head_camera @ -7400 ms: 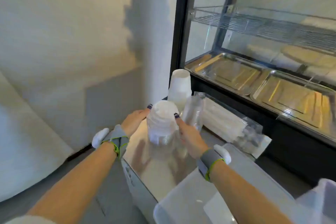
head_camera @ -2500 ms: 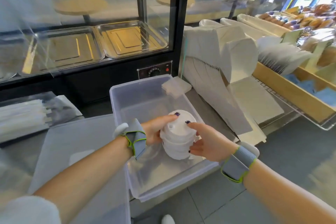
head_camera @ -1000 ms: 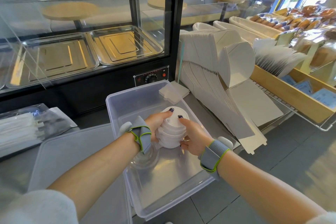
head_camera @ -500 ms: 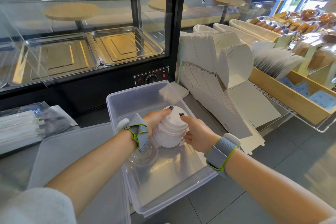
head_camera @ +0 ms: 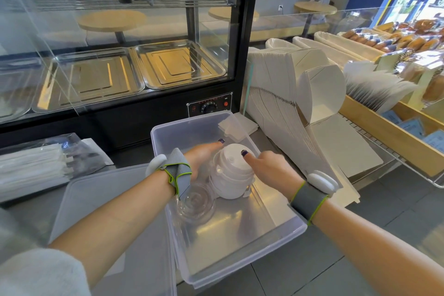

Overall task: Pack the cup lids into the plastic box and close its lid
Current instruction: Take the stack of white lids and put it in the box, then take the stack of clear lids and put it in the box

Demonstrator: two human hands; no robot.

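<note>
Carefully now: steady the white stack of cup lids inside the plastic box, tilted against the far half of its floor, beside a clear domed lid. Cup the stack's far side with the left hand, fingers stretched along it. Rest the right hand on the near side, forefinger on the top lid. Lay down gently before letting go. Leave the box lid, flat alongside, for last.

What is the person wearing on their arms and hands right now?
Each wrist carries a grey fabric strap edged in lime green, with a white oval pod: left hand, right hand. Fingernails are painted dark purple. A pale, fuzzy sleeve covers the left upper arm; forearms are bare.
</note>
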